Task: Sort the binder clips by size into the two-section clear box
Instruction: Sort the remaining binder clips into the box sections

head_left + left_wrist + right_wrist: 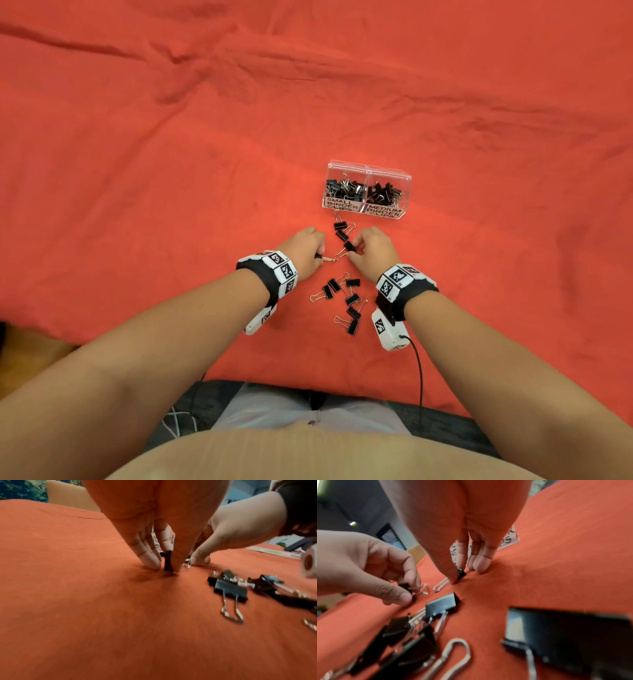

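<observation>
Left hand pinches a small black binder clip between thumb and fingers, clip body standing on the red cloth, its wire handles poking out toward the right hand; in the head view the clip body is mostly hidden under the fingers. Right hand pinches a second binder clip by its black body, thumb on one side, index finger on the other, also down on the cloth, wire handles lying toward the left hand. So both grips are narrow, each closed on one clip. Just beyond the hands two more clips lie in a line leading to the clear box. The box sits well ahead of the hands, left section labelled SMALL BINDER CLIPS, right section MEDIUM BINDER CLIPS, both holding black clips; counts too jumbled to tell. Nearer the person, between the wrists, a loose cluster of clips lies on the cloth, some touching or overlapping. In the wrist views this cluster is blurred and cut off at the frame edge. Wristbands with black-and-white markers sit on both wrists; a cable runs from the right one.
</observation>
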A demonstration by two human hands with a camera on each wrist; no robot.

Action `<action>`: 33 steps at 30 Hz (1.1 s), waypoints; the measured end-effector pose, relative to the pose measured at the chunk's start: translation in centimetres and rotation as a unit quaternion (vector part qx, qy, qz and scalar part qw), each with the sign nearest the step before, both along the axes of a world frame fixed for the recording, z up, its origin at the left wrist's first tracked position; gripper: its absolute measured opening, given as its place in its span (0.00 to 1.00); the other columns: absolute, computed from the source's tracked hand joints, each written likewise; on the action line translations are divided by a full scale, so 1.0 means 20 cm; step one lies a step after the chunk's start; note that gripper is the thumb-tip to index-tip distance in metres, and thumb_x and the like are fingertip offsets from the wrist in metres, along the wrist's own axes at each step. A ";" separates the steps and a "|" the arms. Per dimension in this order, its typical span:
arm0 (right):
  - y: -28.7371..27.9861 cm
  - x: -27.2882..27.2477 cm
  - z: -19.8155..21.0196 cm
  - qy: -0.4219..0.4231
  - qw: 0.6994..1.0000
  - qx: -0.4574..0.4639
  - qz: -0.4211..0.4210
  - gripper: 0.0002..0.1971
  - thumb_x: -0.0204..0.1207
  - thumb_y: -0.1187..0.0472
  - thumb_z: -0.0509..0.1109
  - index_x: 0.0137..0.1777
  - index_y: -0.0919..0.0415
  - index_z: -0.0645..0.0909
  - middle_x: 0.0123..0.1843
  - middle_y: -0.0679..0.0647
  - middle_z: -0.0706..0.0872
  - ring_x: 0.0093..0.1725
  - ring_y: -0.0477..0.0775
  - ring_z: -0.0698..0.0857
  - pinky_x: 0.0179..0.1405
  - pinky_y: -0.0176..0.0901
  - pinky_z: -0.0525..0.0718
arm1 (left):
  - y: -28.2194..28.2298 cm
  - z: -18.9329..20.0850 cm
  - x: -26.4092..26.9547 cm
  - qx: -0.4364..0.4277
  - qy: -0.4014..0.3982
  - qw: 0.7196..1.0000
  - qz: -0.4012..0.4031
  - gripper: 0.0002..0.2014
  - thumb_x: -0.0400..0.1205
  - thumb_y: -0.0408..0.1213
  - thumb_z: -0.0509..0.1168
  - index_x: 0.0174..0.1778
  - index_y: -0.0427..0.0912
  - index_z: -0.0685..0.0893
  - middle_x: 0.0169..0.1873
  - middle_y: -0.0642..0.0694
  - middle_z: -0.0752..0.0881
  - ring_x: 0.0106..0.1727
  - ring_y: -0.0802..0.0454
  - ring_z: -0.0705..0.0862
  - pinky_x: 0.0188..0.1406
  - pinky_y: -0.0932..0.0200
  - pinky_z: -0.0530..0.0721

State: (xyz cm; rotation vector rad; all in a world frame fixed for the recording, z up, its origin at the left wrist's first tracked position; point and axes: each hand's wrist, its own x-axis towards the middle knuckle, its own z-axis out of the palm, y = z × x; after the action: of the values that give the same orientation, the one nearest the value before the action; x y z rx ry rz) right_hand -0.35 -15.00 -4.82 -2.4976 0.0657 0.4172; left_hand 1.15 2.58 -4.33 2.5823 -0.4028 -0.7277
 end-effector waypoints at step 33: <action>-0.02 -0.07 -0.01 0.018 0.998 0.046 -0.029 0.11 0.71 0.69 0.68 0.53 0.63 0.81 0.44 0.55 0.77 0.41 0.53 0.76 0.48 0.48 0.80 | -0.27 0.03 0.09 0.055 -0.073 0.996 -0.013 0.07 0.81 0.30 0.61 0.54 0.34 0.77 0.56 0.36 0.75 0.53 0.36 0.80 0.45 0.45 0.80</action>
State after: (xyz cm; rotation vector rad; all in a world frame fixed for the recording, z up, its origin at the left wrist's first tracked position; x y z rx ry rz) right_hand -1.81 -15.39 -4.99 -2.3913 0.1294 0.4305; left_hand 2.86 -2.78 -3.81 2.7497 -0.4531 -0.5864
